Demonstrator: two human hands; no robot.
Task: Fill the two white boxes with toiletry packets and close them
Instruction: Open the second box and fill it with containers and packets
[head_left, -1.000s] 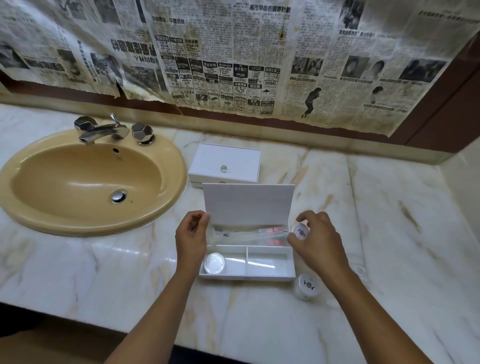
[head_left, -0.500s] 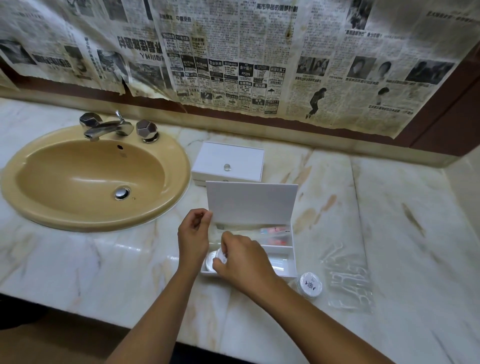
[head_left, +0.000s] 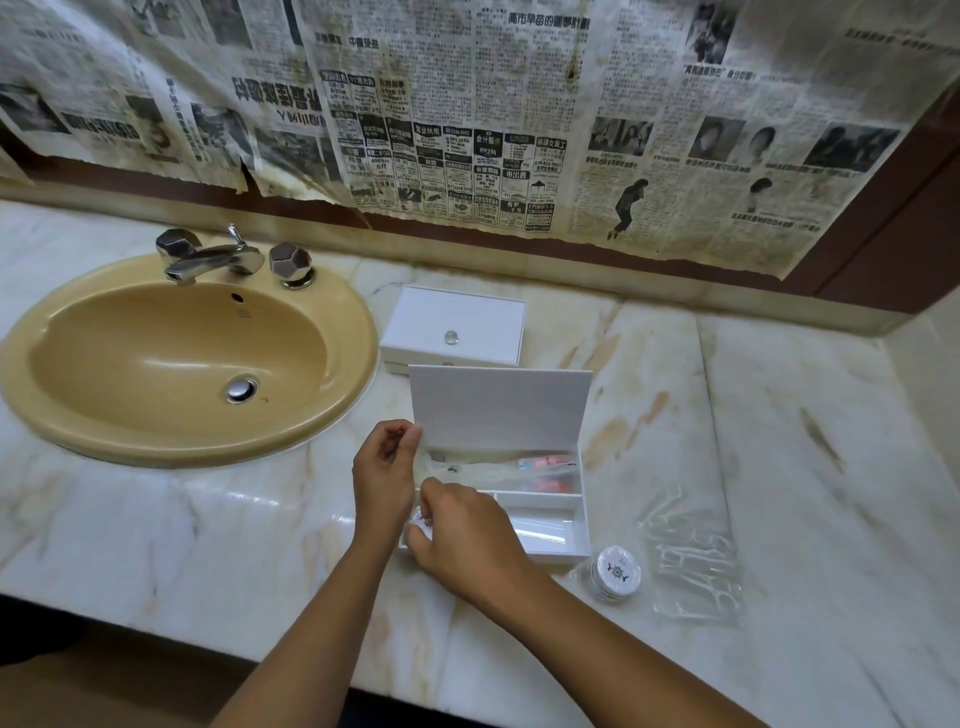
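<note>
An open white box (head_left: 558, 545) sits on the marble counter with its lid (head_left: 501, 410) standing upright. My left hand (head_left: 383, 475) pinches the lid's left edge. My right hand (head_left: 462, 535) reaches over the box's front left compartment and pinches a small round white packet (head_left: 420, 517) there. The rear compartment holds clear-wrapped items with pink parts (head_left: 545, 467). The front right compartment shows bare white. A second white box (head_left: 457, 330) with a small knob stands shut behind. Another round packet (head_left: 615, 571) lies on the counter to the right.
A tan sink (head_left: 182, 358) with a chrome tap (head_left: 218, 257) fills the left. A clear plastic bag (head_left: 693, 566) lies right of the round packet. Old newspaper (head_left: 467, 119) covers the wall behind. The counter's front edge runs close under my forearms.
My right hand carried a round packet from the box's right side across to the front left compartment and has sunk lower into it. My left hand has kept its pinch on the lid.
</note>
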